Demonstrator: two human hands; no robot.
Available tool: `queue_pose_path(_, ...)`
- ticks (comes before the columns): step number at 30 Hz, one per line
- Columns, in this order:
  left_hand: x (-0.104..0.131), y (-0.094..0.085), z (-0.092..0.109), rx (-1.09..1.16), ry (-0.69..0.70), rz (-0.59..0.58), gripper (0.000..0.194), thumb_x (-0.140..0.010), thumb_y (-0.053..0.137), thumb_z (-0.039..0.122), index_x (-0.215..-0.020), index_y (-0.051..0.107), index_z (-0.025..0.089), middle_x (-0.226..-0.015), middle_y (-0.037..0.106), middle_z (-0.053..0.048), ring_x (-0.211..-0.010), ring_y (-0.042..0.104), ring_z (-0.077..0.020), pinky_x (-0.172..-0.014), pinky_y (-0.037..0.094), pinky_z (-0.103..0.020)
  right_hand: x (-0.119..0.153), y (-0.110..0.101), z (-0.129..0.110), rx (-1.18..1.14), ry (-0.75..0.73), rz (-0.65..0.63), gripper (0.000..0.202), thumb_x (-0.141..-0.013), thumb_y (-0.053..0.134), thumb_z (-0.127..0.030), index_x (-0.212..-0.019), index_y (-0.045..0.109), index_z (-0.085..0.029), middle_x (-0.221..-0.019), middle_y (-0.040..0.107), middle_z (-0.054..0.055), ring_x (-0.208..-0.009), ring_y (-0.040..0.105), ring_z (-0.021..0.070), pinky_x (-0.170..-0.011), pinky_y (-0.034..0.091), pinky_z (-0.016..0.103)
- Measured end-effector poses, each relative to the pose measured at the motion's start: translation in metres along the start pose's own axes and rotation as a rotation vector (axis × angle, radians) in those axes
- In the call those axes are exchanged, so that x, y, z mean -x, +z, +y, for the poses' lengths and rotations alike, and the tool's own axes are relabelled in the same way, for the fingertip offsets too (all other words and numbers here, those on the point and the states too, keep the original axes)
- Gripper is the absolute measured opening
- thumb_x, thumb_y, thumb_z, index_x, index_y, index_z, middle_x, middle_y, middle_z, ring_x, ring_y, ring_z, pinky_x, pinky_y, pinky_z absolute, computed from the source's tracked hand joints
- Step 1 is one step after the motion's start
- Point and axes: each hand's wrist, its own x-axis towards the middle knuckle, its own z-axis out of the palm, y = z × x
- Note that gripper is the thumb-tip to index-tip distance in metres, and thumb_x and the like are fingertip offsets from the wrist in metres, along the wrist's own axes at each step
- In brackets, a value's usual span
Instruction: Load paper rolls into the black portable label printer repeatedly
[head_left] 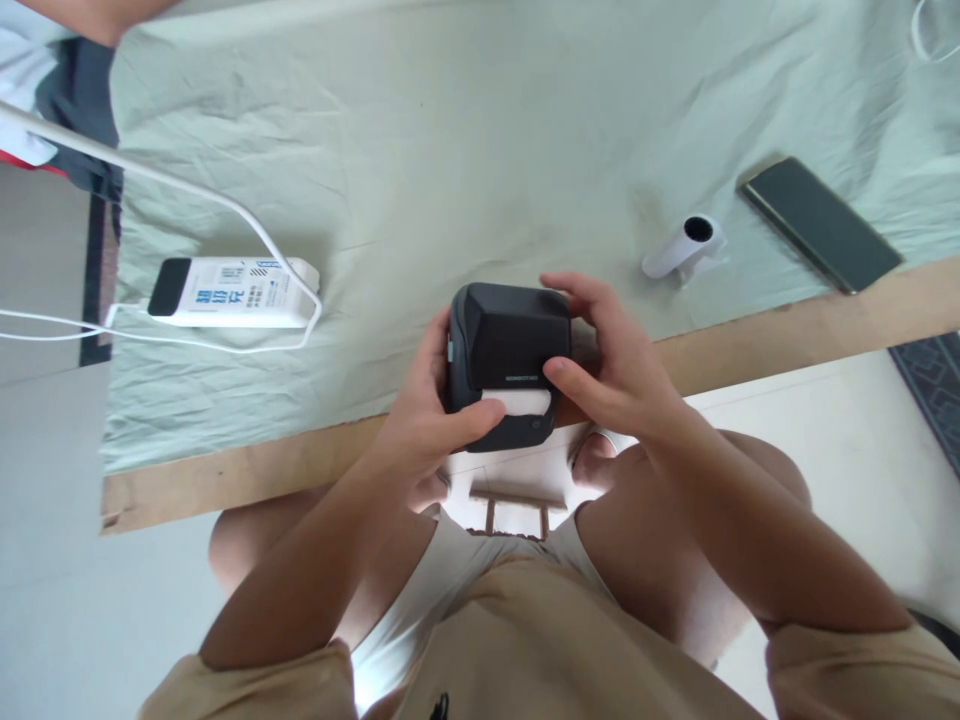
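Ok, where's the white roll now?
In the head view, the white roll is on the green cloth, right of centre, between the right hand and the phone.

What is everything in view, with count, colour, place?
Device: 1, black, centre
Paper: 1, white, in device
Roll: 1, white, right
Phone: 1, dark, far right
Printed block: 1, mostly white, left
Cables: uncounted, white, left
Cloth: 1, green, tabletop
Table edge: 1, tan, front
Wooden frame: 1, brown, below
Other's forearm: 1, bare, top left
Shirt: 1, tan, bottom
Legs: 2, partly bare, bottom
Left grip: 1, bare, device's left
Right grip: 1, bare, device's right
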Motion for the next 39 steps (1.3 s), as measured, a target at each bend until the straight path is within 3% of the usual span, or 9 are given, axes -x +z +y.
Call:
queue_pose_path(4,-0.002,-0.001,-0.002,-0.019,0.011,0.003,0.07,-0.073,0.087,0.038,-0.137,0.059,0.025,-0.104,0.074,-0.006,-0.08,0.073,-0.0211,-0.062,0.057,-0.026,0.0,0.003,0.0,-0.075,0.064,-0.097,0.061,-0.095,0.062,-0.046,-0.147,0.041,-0.023,-0.124,0.068,0.01,-0.096,0.07,0.0212,-0.08,0.059,0.035)
queue_pose_path(7,-0.003,0.001,0.0,-0.029,-0.023,0.027,0.058,-0.076,0.085,0.036,-0.129,0.064,0.024,-0.09,0.072,-0.002,-0.068,0.068,-0.016,-0.057,0.054,-0.023,0.0,0.003,0.003,-0.102,0.09,-0.096,0.063,-0.093,0.065,-0.047,-0.146,0.042,-0.022,-0.118,0.069,0.009,-0.085,0.069,0.0185,-0.072,0.057,0.031)
queue_pose_path(16,-0.008,0.004,0.004,0.027,-0.056,0.054,0.055,-0.071,0.088,0.032,-0.12,0.066,0.021,-0.081,0.068,0.0,-0.064,0.066,-0.014,-0.052,0.053,-0.021,-0.002,0.006,0.005,-0.132,0.144,-0.099,0.065,-0.088,0.07,-0.044,-0.143,0.044,-0.021,-0.122,0.068,0.009,-0.088,0.068,0.018,-0.074,0.057,0.031)
queue_pose_path(20,-0.011,0.003,0.0,0.051,-0.031,0.084,0.047,-0.073,0.086,0.04,-0.113,0.068,0.022,-0.08,0.071,-0.001,-0.065,0.067,-0.0155,-0.053,0.053,-0.023,-0.002,0.007,0.003,-0.112,0.16,-0.111,0.065,-0.09,0.067,-0.044,-0.145,0.043,-0.02,-0.123,0.068,0.01,-0.089,0.068,0.0189,-0.076,0.058,0.033)
queue_pose_path(25,-0.017,0.013,-0.001,0.147,0.011,0.22,0.03,-0.084,0.075,0.05,-0.09,0.069,0.021,-0.079,0.074,-0.001,-0.086,0.074,-0.0201,-0.071,0.059,-0.027,-0.001,0.006,0.003,-0.023,0.084,-0.017,0.057,-0.094,0.062,-0.051,-0.142,0.05,-0.022,-0.137,0.06,0.014,-0.12,0.061,0.0258,-0.099,0.054,0.043)
queue_pose_path(28,-0.019,0.015,-0.003,0.153,-0.01,0.248,0.032,-0.086,0.074,0.052,-0.092,0.07,0.021,-0.078,0.074,-0.001,-0.091,0.075,-0.0213,-0.073,0.06,-0.029,0.0,0.006,0.004,0.003,0.042,0.078,0.051,-0.092,0.065,-0.049,-0.135,0.055,-0.023,-0.12,0.062,0.01,-0.11,0.061,0.0229,-0.095,0.054,0.04)
queue_pose_path(30,-0.019,0.012,-0.005,0.156,0.01,0.235,0.034,-0.086,0.073,0.054,-0.097,0.072,0.021,-0.079,0.075,-0.001,-0.088,0.075,-0.0214,-0.071,0.06,-0.029,0.001,0.005,0.004,0.003,0.024,0.061,0.05,-0.088,0.07,-0.044,-0.131,0.056,-0.023,-0.105,0.061,0.005,-0.097,0.061,0.0196,-0.087,0.054,0.036)
queue_pose_path(34,-0.019,0.008,-0.006,0.198,0.024,0.221,0.025,-0.086,0.076,0.045,-0.094,0.073,0.021,-0.075,0.074,0.003,-0.073,0.073,-0.0142,-0.065,0.059,-0.022,0.001,0.001,0.002,-0.016,-0.008,0.021,0.056,-0.082,0.076,-0.037,-0.133,0.056,-0.023,-0.098,0.061,0.001,-0.09,0.061,0.0174,-0.081,0.053,0.033)
queue_pose_path(39,-0.019,0.007,-0.005,0.227,0.007,0.21,0.024,-0.085,0.078,0.042,-0.094,0.074,0.02,-0.08,0.077,0.003,-0.072,0.073,-0.0136,-0.062,0.06,-0.021,-0.002,-0.007,-0.004,0.065,-0.091,0.085,0.047,-0.082,0.078,-0.038,-0.123,0.06,-0.025,-0.076,0.055,-0.004,-0.068,0.058,0.0141,-0.065,0.052,0.03)
